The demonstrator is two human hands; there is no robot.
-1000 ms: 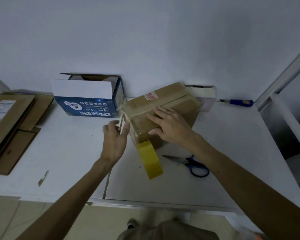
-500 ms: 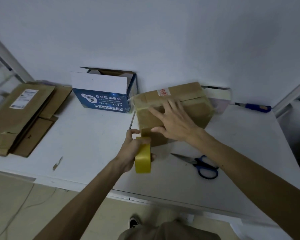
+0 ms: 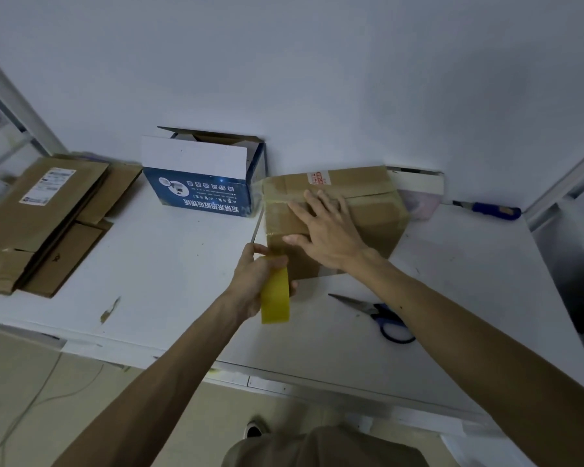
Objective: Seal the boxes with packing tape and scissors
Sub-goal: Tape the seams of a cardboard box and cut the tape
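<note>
Your left hand (image 3: 250, 284) grips the yellow packing-tape roll (image 3: 275, 302) at the near corner of the brown cardboard box (image 3: 368, 214) on the white table (image 3: 169, 281), and your flat, open right hand (image 3: 327, 230) presses its top, so the strip looks laid but uncut, with the blue-handled scissors (image 3: 380, 315) lying beside it and the blue-and-white carton (image 3: 199, 187) not yet sealed.
</note>
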